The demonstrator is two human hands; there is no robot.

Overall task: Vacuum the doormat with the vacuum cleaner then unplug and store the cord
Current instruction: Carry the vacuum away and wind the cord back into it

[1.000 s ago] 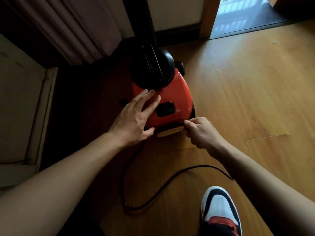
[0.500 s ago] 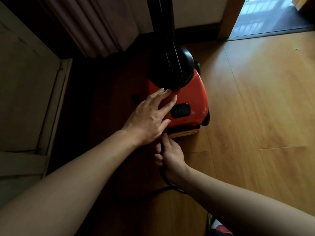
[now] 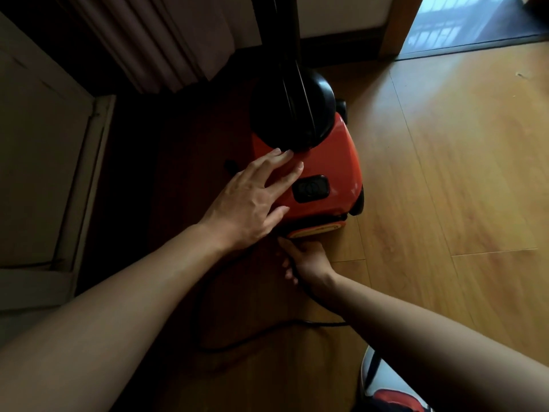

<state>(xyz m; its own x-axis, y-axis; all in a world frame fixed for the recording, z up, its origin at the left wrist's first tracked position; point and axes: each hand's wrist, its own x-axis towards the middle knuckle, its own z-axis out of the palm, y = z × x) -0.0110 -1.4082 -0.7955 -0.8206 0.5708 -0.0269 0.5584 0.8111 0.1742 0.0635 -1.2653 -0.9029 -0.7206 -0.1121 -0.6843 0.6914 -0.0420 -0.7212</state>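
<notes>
A red canister vacuum cleaner (image 3: 326,171) with a black domed top and a black button sits on the wooden floor. My left hand (image 3: 252,200) lies flat on its red body, fingers spread, beside the button. My right hand (image 3: 306,257) is just below the vacuum's rear edge, fingers curled around the black cord (image 3: 255,340). The cord runs from that hand down and loops across the floor under my arms. No doormat is in view.
A dark upright pole (image 3: 279,40) rises from the vacuum's top. Curtains (image 3: 154,40) hang at the back left, a pale panelled door (image 3: 44,173) is at the left. An open doorway (image 3: 475,22) is at the top right. My shoe (image 3: 389,391) is at the bottom.
My right hand moved from the vacuum's rear right corner to below its rear edge and closed on the cord. The cord loop on the floor has shifted. My left hand stayed on the vacuum.
</notes>
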